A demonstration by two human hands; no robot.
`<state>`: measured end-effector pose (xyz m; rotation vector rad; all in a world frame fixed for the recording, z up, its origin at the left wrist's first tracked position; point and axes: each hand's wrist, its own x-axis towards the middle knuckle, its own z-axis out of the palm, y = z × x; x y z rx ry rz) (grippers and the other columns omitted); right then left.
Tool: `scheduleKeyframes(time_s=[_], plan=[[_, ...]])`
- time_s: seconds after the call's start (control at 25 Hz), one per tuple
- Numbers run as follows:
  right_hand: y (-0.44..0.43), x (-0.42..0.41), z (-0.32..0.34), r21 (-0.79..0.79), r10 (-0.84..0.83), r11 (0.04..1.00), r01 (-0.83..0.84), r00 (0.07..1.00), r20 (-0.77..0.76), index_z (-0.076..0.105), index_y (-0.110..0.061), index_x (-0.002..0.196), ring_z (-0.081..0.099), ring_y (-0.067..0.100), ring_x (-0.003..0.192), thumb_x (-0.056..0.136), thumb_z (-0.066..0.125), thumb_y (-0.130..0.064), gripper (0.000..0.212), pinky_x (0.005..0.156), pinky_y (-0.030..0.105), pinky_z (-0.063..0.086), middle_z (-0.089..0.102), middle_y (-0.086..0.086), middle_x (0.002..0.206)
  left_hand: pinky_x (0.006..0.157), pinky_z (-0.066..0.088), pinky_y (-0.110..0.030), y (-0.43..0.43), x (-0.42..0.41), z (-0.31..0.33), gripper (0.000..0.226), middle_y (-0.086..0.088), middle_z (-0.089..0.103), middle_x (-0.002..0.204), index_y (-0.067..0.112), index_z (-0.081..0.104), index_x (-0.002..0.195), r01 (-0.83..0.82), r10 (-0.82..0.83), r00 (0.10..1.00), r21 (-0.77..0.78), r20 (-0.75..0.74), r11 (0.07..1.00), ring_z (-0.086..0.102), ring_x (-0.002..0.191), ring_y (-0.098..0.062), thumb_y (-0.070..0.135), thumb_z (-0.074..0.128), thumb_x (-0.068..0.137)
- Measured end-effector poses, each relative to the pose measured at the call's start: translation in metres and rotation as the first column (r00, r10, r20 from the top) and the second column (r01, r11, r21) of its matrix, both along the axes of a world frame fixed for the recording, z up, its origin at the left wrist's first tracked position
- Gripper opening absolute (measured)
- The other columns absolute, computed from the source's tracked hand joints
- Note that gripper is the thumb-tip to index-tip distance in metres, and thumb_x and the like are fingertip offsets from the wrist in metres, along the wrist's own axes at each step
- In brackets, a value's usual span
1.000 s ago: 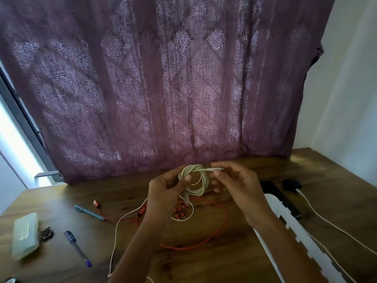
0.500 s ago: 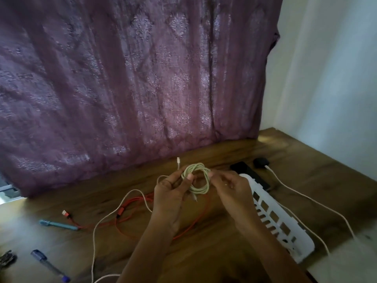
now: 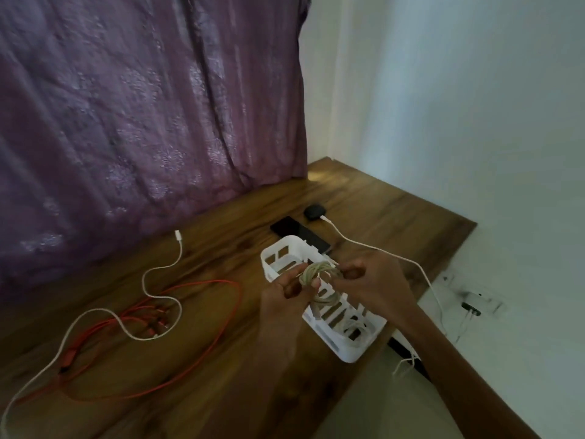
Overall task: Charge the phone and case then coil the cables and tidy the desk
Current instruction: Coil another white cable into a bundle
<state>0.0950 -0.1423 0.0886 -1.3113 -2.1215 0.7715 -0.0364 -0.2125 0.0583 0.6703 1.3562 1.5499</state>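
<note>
Currently on hand, itemised:

Coil (image 3: pixel 320 282): off-white cable wound in loops, held up between my two hands above the basket.

Left hand (image 3: pixel 286 301): fingers curled closed, pinching the coil's left side.

Right hand (image 3: pixel 375 282): fingers closed on the coil's right side.

Basket (image 3: pixel 343 342): white, slotted, at the desk's right edge; another pale cable lies inside at its near end.

Phone (image 3: pixel 297 232): dark, flat on the desk (image 3: pixel 221 375) just behind the basket.

Case (image 3: pixel 315 212): small, dark, beyond the phone, with a white lead (image 3: pixel 373 247) plugged in, running off the desk's right edge toward a wall socket (image 3: pixel 474 304).

White cable (image 3: pixel 148 280): loose, snaking across the desk to my left.

Orange cable (image 3: pixel 196 318): loose, in a wide loop, lying under the white one.

Curtain (image 3: pixel 142 122): purple, behind the desk.
</note>
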Motion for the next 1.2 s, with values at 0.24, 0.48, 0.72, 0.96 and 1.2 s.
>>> scheduleKeyframes(time_s=[0.24, 0.48, 0.72, 0.96, 1.2], plan=[[0.048, -0.002, -0.021, 0.036, -0.004, 0.999, -0.003, 0.979, 0.205, 0.064, -0.027, 0.070, 0.044, -0.001, 0.053, 0.077, 0.069, -0.046, 0.021, 0.055, 0.017, 0.034, 0.046, -0.018, 0.055, 0.076, 0.054, -0.019, 0.031, 0.006, -0.034, 0.029, 0.004, 0.065, 0.107, 0.019, 0.061, 0.109, -0.189, 0.147, 0.908, -0.069, -0.391, 0.980, 0.064, 0.090, -0.008, 0.016, 0.068, 0.082], [0.079, -0.019, -0.053, 0.190, 0.262, 0.916, -0.353, 0.886, 0.383, 0.070, -0.019, 0.091, 0.060, 0.016, 0.075, 0.070, 0.073, -0.038, 0.028, 0.065, 0.023, 0.044, 0.065, 0.004, 0.087, 0.117, 0.009, -0.040, 0.031, 0.000, -0.085, 0.057, 0.009, 0.016, 0.153, 0.018, 0.032, 0.143, -0.244, 0.061, 0.568, -0.098, -0.821, 0.965, -0.001, 0.145, -0.015, 0.047, 0.036, 0.094], [0.089, -0.022, -0.078, 0.282, 0.406, 0.670, -0.686, 0.658, 0.635, 0.071, -0.016, 0.076, 0.058, 0.019, 0.082, 0.067, 0.073, -0.041, 0.026, 0.082, 0.039, 0.045, 0.065, 0.003, 0.072, 0.112, -0.014, -0.023, 0.027, 0.000, -0.101, 0.062, 0.016, -0.002, 0.153, 0.027, 0.009, 0.145, -0.246, -0.008, 0.429, -0.125, -0.903, 0.961, -0.021, 0.141, -0.005, 0.057, 0.002, 0.091], [0.085, -0.017, -0.090, 0.350, 0.324, 0.599, -0.720, 0.618, 0.717, 0.073, -0.022, 0.066, 0.065, 0.018, 0.095, 0.060, 0.082, -0.039, 0.020, 0.098, 0.068, 0.028, 0.073, -0.001, 0.088, 0.111, -0.015, -0.027, 0.026, 0.003, -0.100, 0.058, 0.013, -0.002, 0.153, 0.031, 0.003, 0.142, -0.272, -0.033, 0.415, -0.159, -0.909, 0.949, -0.019, 0.142, -0.011, 0.057, -0.002, 0.091], [0.079, -0.008, -0.101, 0.463, 0.275, 0.571, -0.678, 0.689, 0.670, 0.073, -0.021, 0.082, 0.063, 0.020, 0.105, 0.062, 0.083, -0.030, 0.023, 0.102, 0.070, 0.018, 0.072, 0.000, 0.101, 0.111, -0.015, -0.029, 0.026, 0.004, -0.099, 0.061, 0.014, -0.003, 0.153, 0.032, 0.001, 0.142, -0.285, -0.053, 0.401, -0.180, -0.915, 0.941, -0.019, 0.142, -0.013, 0.060, -0.006, 0.088]])
